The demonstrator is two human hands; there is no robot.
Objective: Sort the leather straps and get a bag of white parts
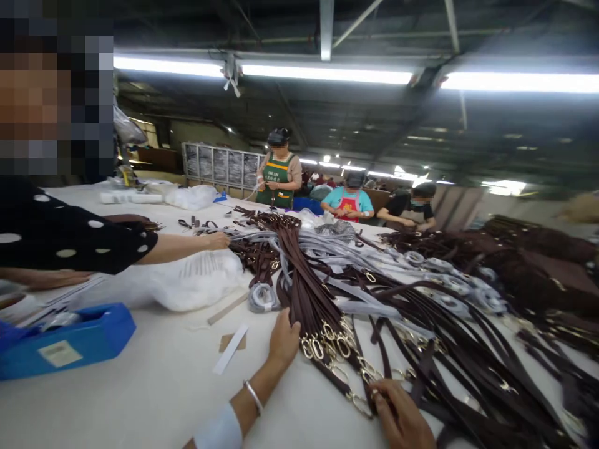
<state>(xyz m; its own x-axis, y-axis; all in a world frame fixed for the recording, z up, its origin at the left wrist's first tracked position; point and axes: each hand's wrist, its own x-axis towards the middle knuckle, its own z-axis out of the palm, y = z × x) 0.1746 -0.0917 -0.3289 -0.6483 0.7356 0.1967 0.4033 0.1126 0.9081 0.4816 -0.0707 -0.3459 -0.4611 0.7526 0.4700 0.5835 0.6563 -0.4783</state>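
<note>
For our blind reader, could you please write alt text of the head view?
A person's left hand and right hand are at brown straps with gold clasps on a white table. A co-worker's arm reaches in from the left; more people are beyond.

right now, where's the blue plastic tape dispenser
In the head view, the blue plastic tape dispenser sits at the lower left on the white table, left of the white paper strip and nearer the camera than the translucent plastic bag.
</note>
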